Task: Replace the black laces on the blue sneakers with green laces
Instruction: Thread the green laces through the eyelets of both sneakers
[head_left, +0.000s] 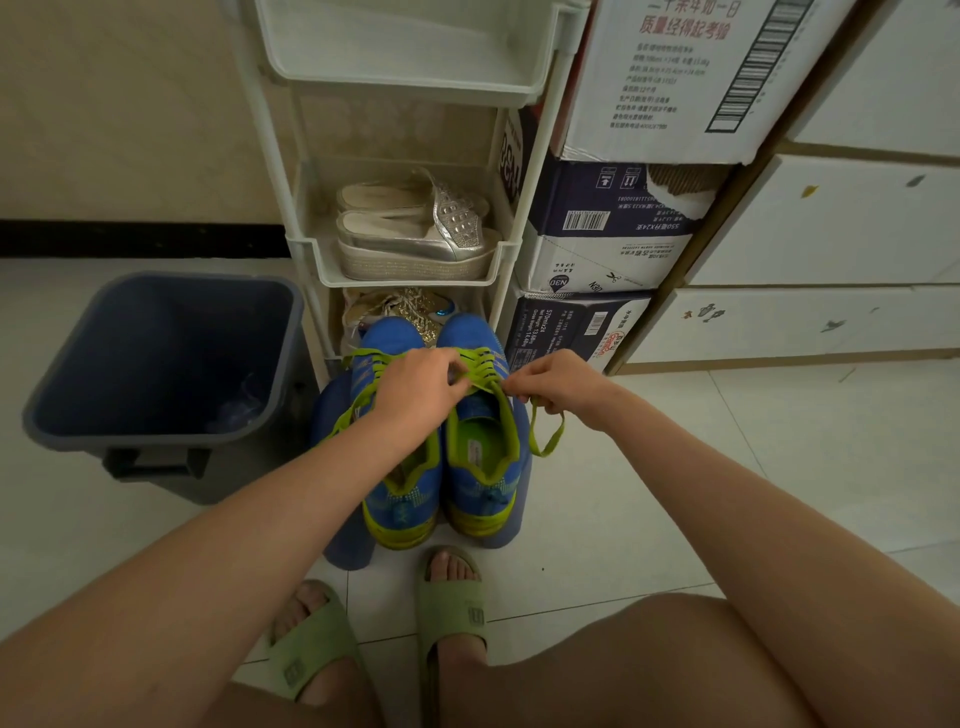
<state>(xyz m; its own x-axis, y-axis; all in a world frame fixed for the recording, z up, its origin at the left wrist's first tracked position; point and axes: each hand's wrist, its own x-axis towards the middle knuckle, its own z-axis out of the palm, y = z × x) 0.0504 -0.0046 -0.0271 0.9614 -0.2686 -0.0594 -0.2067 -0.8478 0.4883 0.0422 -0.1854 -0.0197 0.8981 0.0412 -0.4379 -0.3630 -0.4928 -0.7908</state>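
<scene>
Two blue sneakers stand side by side on a low blue stool (340, 543), toes pointing away from me. The left sneaker (395, 499) and the right sneaker (480, 467) both carry green laces. My left hand (415, 387) pinches the green lace at the upper eyelets of the right sneaker. My right hand (553, 382) grips the loose end of that green lace (548, 441), which hangs in a loop off the shoe's right side. No black laces are in view.
A dark grey bin (156, 358) stands on the floor to the left. Behind the sneakers is a white shoe rack (410, 270) holding silver sandals. Stacked cardboard boxes (602, 249) and white drawers (810, 317) are at the right. My feet in green slippers (452, 613) are below the stool.
</scene>
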